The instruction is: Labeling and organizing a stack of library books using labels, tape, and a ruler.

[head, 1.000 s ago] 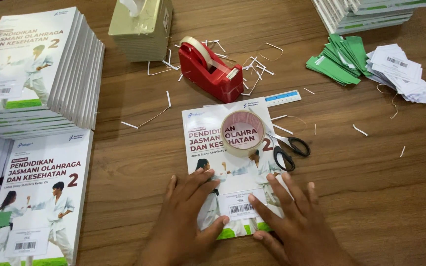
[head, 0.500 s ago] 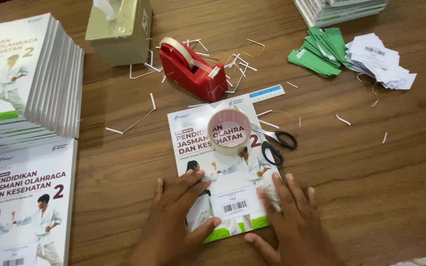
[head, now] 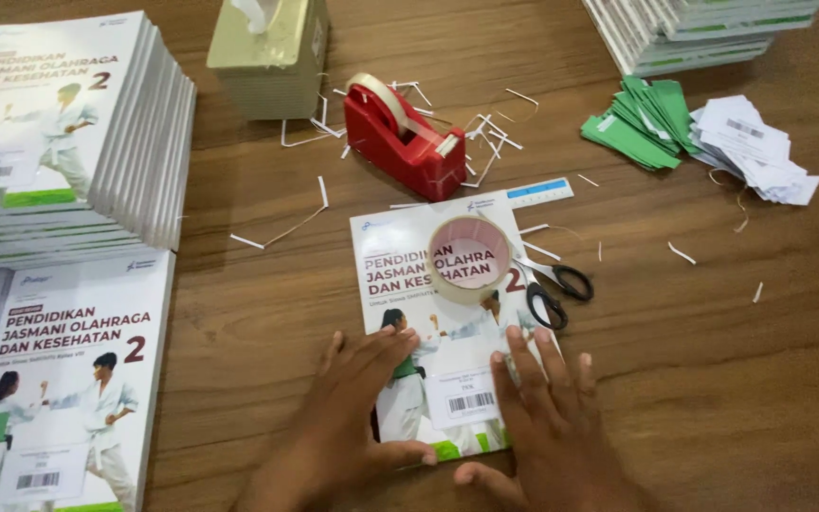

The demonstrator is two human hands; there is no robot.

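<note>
One book (head: 433, 284) lies at the table's centre, one tape roll (head: 468, 258) on it. Left hand (head: 357, 417) and right hand (head: 547, 431) press its 6 o'clock edge, fingers spread flat. One scissors (head: 552, 284) at 3 o'clock, one dispenser (head: 405, 137) at 12.
</note>
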